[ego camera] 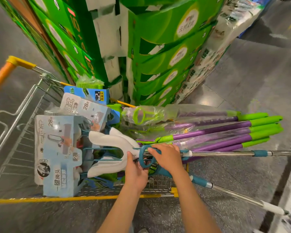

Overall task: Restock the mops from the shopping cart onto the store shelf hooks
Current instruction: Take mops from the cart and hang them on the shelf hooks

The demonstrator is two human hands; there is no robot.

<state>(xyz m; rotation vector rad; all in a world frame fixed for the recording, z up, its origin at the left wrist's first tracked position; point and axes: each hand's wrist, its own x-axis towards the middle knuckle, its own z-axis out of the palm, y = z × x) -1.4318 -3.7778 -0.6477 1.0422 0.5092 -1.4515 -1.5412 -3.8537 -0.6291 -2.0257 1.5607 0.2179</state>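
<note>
A wire shopping cart (15,140) of thin chromed rods fills the lower left, its rim edged in yellow plastic and its handle orange with a yellow end cap. Inside it, at the left, stand flat pale-blue cardboard mop-head packs (57,148) printed with glossy pictures and the number 28. Just beside them lies a soft white Y-shaped mop pad (111,140), its two limbs spreading toward the packs, held by thin teal metal rods.

The left hand (135,170) sits at the neck of that pad, thumb pressed on the white cloth and fingers curled under the teal plastic ring (145,158). The right hand (167,157) lies over the same ring from above, its fingers bent round the ring and the shiny steel mop handle (225,153) that runs right out over the cart's edge, with a teal collar farther along.

Behind the hands, a bundle of purple and green mops (225,132), smooth tubes wrapped in crinkled clear film, rests across the cart and juts right. A second steel handle (233,194) with a white grip slants down right over the speckled grey floor (242,81). Stacked green cardboard boxes (158,47) rise beyond.
</note>
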